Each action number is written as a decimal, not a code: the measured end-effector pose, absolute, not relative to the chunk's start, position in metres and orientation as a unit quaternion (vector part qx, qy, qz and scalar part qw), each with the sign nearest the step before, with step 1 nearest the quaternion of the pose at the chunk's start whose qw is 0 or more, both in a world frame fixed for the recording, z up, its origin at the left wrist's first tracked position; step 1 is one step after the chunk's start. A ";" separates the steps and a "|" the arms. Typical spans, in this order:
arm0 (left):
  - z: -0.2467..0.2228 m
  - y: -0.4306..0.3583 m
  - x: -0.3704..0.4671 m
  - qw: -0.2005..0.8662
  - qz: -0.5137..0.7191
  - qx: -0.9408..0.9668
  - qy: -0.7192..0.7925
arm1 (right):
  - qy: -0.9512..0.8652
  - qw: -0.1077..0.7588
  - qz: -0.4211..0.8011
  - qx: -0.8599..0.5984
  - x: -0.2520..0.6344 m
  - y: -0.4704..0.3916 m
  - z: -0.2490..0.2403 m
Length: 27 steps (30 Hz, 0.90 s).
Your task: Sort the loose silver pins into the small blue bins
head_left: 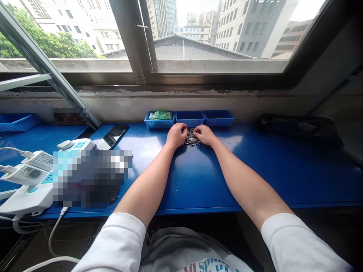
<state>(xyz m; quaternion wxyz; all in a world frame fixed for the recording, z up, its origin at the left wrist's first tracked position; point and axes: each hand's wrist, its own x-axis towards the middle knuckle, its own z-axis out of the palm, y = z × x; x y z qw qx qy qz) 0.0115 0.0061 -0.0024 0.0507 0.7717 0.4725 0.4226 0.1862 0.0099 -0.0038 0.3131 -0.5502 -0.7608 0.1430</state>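
Note:
A heap of small, thin metal pieces [192, 138], dark and silvery like screws or pins, lies on the blue tabletop [195, 185]. My left hand [177, 135] rests at the heap's left side, fingers curled inward and thumb close to the fingertips. On the opposite side, my right hand [204, 135] is bent the same way, with its fingertips at the heap's edge. Both hands look closed in a pinch; whatever sits between the fingertips is too small to make out. A few loose pieces lie at the near edge of the heap.
Behind the hands stand three blue bins: the left bin [160, 124] holds green-and-clear plastic packets [161, 115], beside a middle bin [190, 122] and right bin [219, 122]. A phone [113, 136], a power strip [31, 198] and a blurred object lie left. A black bag-like object [297, 130] lies right.

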 end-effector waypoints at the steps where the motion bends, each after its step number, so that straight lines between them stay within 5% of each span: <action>1: -0.002 0.005 0.012 0.056 0.425 0.776 0.463 | -0.757 0.327 0.149 -0.545 0.186 0.010 -0.004; 7: 0.000 0.000 0.015 0.086 0.402 0.806 0.426 | -0.735 0.423 0.209 -0.487 0.186 0.012 -0.004; 22: 0.000 0.002 0.015 0.035 0.386 0.799 0.460 | -0.699 0.457 0.222 -0.502 0.186 0.006 0.004; 27: -0.001 0.004 0.014 0.032 0.384 0.784 0.487 | -0.657 0.516 0.322 -0.446 0.185 0.005 0.004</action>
